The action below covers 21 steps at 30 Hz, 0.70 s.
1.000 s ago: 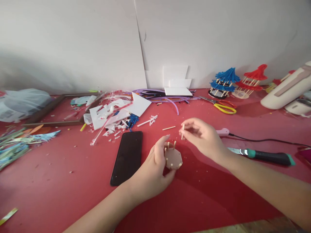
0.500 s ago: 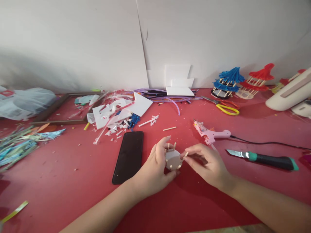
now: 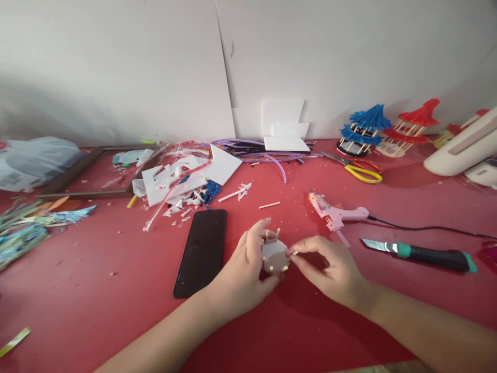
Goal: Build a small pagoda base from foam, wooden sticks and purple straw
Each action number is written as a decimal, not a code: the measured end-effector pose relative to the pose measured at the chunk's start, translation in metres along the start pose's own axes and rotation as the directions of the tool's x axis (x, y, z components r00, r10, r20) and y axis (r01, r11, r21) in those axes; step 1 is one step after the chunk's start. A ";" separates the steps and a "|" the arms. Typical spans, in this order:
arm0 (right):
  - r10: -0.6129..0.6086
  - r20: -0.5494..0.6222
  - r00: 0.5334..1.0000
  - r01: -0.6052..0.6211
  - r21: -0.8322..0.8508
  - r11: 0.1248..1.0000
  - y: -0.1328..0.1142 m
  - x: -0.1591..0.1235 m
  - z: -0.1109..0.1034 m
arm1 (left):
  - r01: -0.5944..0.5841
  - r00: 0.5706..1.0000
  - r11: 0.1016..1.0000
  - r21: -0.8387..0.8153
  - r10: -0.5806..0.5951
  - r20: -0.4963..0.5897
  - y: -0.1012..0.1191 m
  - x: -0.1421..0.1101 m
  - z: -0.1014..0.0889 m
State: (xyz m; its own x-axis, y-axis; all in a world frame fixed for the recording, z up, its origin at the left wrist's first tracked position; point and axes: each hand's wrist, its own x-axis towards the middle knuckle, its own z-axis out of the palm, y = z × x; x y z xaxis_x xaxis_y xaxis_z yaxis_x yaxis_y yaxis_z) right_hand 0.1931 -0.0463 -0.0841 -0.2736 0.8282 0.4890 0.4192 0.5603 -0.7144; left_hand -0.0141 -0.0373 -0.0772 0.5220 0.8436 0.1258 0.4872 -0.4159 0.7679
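My left hand [image 3: 248, 264] is closed around the edge of a small white disc [image 3: 276, 255] with several short wooden sticks standing up round its rim. Between the thumb and fingertips of my right hand [image 3: 328, 267] is a short wooden stick [image 3: 295, 253], held close to the disc's right edge; whether it touches the disc I cannot tell. Fingers hide part of the disc's left side. A black phone [image 3: 201, 254] lies left of my left hand. Beyond my right hand rests a pink glue gun [image 3: 337, 212], and a utility knife [image 3: 421, 255] lies to the right.
Scissors [image 3: 363, 172] lie at the back right, before blue [image 3: 363, 129] and red [image 3: 413, 124] tiered pagoda models. White scraps [image 3: 182, 186] and purple strips [image 3: 275, 160] cover the back middle. A loose stick [image 3: 269, 205] lies beyond my hands. A dark frame [image 3: 89, 195] is at left.
The stick in my right hand has tipped lower and come slightly closer to the disc. My left hand keeps its hold. The camera view has shifted a little.
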 end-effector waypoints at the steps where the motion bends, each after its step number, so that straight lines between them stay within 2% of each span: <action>1: -0.021 0.001 1.000 0.021 0.004 1.000 0.000 0.000 0.001 | -0.002 1.000 1.000 0.006 0.002 -0.001 0.000 0.000 0.000; 7: -0.116 0.035 0.993 0.116 0.016 0.993 0.001 0.003 0.004 | 0.008 1.000 1.000 0.015 -0.007 -0.029 -0.001 -0.002 0.001; 13: -0.029 0.004 1.000 0.029 -0.003 1.000 -0.002 0.004 0.004 | 0.045 0.999 0.999 -0.007 -0.045 -0.026 -0.003 -0.004 0.002; 21: -0.111 0.076 0.991 0.102 0.111 0.989 0.002 0.002 0.007 | 0.037 0.998 0.999 -0.004 -0.037 -0.040 -0.004 -0.004 0.003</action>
State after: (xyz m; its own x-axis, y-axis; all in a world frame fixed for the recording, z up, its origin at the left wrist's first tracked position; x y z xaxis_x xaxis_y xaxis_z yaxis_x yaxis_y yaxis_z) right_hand 0.1879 -0.0432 -0.0882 -0.3834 0.7593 0.5258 0.2900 0.6395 -0.7120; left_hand -0.0162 -0.0403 -0.0825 0.4750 0.8715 0.1219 0.5032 -0.3826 0.7748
